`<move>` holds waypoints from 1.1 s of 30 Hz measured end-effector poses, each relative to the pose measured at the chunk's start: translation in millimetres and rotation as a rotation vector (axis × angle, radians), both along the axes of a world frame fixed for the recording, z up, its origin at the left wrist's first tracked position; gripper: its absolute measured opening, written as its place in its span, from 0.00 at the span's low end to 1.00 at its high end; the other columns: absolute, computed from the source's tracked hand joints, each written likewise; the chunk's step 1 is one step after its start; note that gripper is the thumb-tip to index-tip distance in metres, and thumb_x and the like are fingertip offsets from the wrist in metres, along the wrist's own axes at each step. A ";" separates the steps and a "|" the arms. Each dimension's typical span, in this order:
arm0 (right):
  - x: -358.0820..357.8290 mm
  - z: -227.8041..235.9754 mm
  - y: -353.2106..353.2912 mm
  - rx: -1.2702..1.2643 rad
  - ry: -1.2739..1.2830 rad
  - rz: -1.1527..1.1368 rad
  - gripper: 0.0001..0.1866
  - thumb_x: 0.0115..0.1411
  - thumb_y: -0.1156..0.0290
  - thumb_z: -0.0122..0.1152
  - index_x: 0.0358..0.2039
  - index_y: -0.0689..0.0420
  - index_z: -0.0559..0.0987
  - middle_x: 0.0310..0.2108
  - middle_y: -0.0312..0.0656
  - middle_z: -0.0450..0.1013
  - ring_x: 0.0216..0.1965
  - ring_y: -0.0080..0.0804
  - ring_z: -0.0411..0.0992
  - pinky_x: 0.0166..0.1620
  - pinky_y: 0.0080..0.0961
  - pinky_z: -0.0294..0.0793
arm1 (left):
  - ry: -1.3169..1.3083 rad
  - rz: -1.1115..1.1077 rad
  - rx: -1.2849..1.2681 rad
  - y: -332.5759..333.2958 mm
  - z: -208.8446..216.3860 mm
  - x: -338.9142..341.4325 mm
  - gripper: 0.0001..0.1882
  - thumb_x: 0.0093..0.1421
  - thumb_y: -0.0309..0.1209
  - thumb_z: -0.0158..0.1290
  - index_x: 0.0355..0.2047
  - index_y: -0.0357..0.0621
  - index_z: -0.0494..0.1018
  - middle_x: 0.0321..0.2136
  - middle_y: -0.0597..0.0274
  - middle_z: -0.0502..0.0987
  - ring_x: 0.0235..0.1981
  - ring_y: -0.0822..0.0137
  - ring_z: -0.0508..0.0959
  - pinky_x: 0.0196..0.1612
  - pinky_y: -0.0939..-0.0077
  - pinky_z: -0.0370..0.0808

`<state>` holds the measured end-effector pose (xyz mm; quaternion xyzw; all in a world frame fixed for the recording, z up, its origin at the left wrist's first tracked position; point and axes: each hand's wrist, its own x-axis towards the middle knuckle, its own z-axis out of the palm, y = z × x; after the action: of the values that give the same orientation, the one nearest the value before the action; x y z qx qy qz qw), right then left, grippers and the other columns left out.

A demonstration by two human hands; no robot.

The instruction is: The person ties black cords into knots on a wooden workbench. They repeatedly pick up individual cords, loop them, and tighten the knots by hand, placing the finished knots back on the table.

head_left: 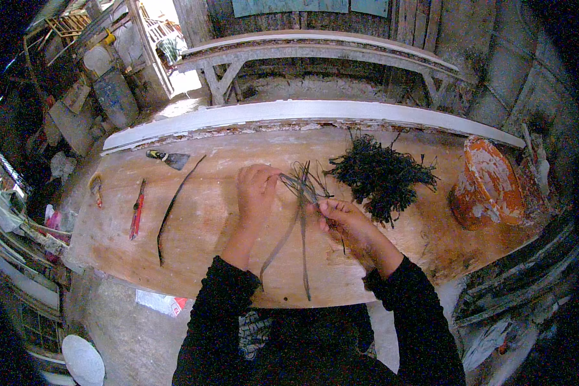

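Over the middle of the wooden board, both hands are at a small bundle of thin dark strips (302, 186). The strips loop and cross at the top, and two long ends hang down toward the board's near edge. My left hand (256, 186) is closed, its fingertips pinching the bundle's left side. My right hand (346, 217) pinches the bundle lower down between thumb and fingers. Just beyond my right hand lies a large tangled pile of black strips (385, 177). What the fingers cover of the bundle is hidden.
Left on the board (225, 276) lie a long dark strip (174, 202), a red-handled tool (137, 209), a putty knife (168, 159) and a small curved object (96, 190). A plaster-smeared orange bucket (486, 186) leans at the right. A long white moulding (289, 114) lines the far edge.
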<state>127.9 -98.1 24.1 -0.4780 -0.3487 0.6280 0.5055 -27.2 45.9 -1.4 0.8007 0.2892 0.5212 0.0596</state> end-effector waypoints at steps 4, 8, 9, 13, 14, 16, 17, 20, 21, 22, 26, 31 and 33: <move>4.9 -10.0 2.6 -0.016 -0.003 -0.017 0.14 0.53 0.61 0.48 0.33 0.58 0.72 0.14 0.28 0.62 0.16 0.14 0.58 0.20 0.09 0.55 | -0.036 0.075 -0.093 10.5 0.9 -6.8 0.04 0.42 0.26 0.52 0.22 0.46 0.72 0.24 0.63 0.71 0.29 0.63 0.69 0.36 0.70 0.60; 9.2 -9.1 3.6 0.028 0.019 -0.022 0.13 0.53 0.60 0.47 0.28 0.58 0.72 0.13 0.29 0.63 0.15 0.14 0.58 0.19 0.10 0.54 | -0.062 0.189 -0.037 17.3 2.5 -16.0 0.04 0.42 0.25 0.51 0.22 0.46 0.72 0.24 0.63 0.71 0.29 0.62 0.69 0.36 0.71 0.60; 10.9 -9.7 4.3 0.045 0.012 -0.020 0.13 0.54 0.60 0.47 0.27 0.58 0.71 0.13 0.29 0.63 0.14 0.14 0.58 0.19 0.10 0.54 | -0.067 0.200 -0.046 19.8 1.9 -18.2 0.04 0.42 0.25 0.52 0.22 0.46 0.72 0.24 0.63 0.72 0.29 0.62 0.69 0.36 0.71 0.60; 12.5 -10.4 5.9 0.112 -0.077 -0.039 0.13 0.53 0.59 0.47 0.24 0.56 0.71 0.13 0.30 0.63 0.14 0.15 0.58 0.19 0.11 0.53 | -0.129 0.200 -0.083 27.6 -3.4 -23.3 0.06 0.41 0.24 0.52 0.23 0.45 0.72 0.25 0.62 0.72 0.30 0.63 0.69 0.37 0.72 0.60; 11.8 -6.2 4.7 0.108 -0.079 -0.038 0.13 0.53 0.59 0.47 0.24 0.56 0.71 0.13 0.30 0.63 0.14 0.15 0.58 0.19 0.11 0.53 | -0.155 0.189 -0.093 28.7 -4.8 -24.3 0.06 0.41 0.24 0.52 0.23 0.45 0.72 0.25 0.62 0.72 0.30 0.62 0.70 0.37 0.72 0.60; 13.4 -5.0 3.7 0.114 -0.077 -0.035 0.13 0.54 0.59 0.46 0.24 0.56 0.71 0.13 0.30 0.63 0.15 0.15 0.58 0.19 0.11 0.53 | -0.160 0.178 -0.080 24.8 0.6 -22.5 0.06 0.41 0.23 0.52 0.23 0.44 0.71 0.24 0.62 0.71 0.30 0.63 0.69 0.37 0.72 0.60; 15.5 -7.5 4.3 0.125 -0.073 -0.028 0.13 0.54 0.59 0.46 0.24 0.56 0.71 0.13 0.30 0.63 0.15 0.15 0.58 0.19 0.11 0.53 | -0.162 0.172 -0.074 22.6 3.3 -21.6 0.05 0.41 0.23 0.52 0.22 0.44 0.71 0.24 0.62 0.71 0.30 0.63 0.69 0.37 0.71 0.60; 16.3 -7.1 4.1 0.146 -0.075 -0.042 0.13 0.54 0.59 0.46 0.23 0.56 0.71 0.13 0.30 0.63 0.16 0.14 0.59 0.21 0.11 0.54 | -0.335 0.324 -0.016 -0.3 25.5 -6.4 0.04 0.41 0.22 0.51 0.21 0.42 0.71 0.22 0.63 0.70 0.30 0.63 0.69 0.38 0.71 0.59; 15.0 -5.8 4.1 0.152 -0.078 -0.050 0.13 0.54 0.59 0.47 0.23 0.56 0.71 0.13 0.30 0.63 0.17 0.14 0.59 0.21 0.11 0.54 | -0.374 0.341 -0.008 -1.8 24.5 -2.5 0.05 0.41 0.22 0.52 0.22 0.42 0.70 0.23 0.64 0.70 0.28 0.64 0.68 0.37 0.72 0.60; 14.1 -6.0 4.5 0.158 -0.067 -0.061 0.13 0.54 0.60 0.47 0.23 0.56 0.71 0.14 0.30 0.63 0.17 0.14 0.59 0.21 0.11 0.55 | -0.413 0.358 0.001 -1.9 21.8 1.2 0.06 0.41 0.22 0.52 0.23 0.41 0.70 0.23 0.64 0.70 0.27 0.64 0.68 0.36 0.73 0.61; 14.9 -13.1 8.1 0.177 -0.078 -0.082 0.11 0.54 0.63 0.47 0.24 0.57 0.71 0.16 0.30 0.63 0.18 0.15 0.60 0.23 0.11 0.58 | -0.216 -0.196 -0.554 -4.6 -0.1 -5.4 0.13 0.47 0.35 0.50 0.31 0.42 0.68 0.25 0.64 0.70 0.22 0.69 0.68 0.28 0.77 0.65; 18.0 -20.0 8.5 0.150 -0.062 -0.074 0.09 0.54 0.65 0.48 0.24 0.57 0.71 0.18 0.30 0.64 0.19 0.15 0.61 0.24 0.11 0.60 | -0.173 -0.598 -1.299 -27.0 7.5 9.3 0.27 0.51 0.54 0.38 0.37 0.43 0.66 0.26 0.64 0.70 0.20 0.74 0.68 0.21 0.78 0.67; 19.3 -24.2 10.2 0.163 -0.074 -0.050 0.09 0.54 0.65 0.48 0.24 0.57 0.71 0.18 0.30 0.64 0.19 0.15 0.61 0.24 0.11 0.59 | -0.283 -0.683 -1.388 -24.1 -0.3 13.3 0.28 0.52 0.56 0.35 0.38 0.43 0.66 0.26 0.64 0.70 0.20 0.74 0.69 0.21 0.78 0.67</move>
<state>147.2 -87.9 -0.1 -0.4668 -0.4053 0.5667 0.5447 -13.9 21.8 -1.8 0.5510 0.2763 0.2714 0.7392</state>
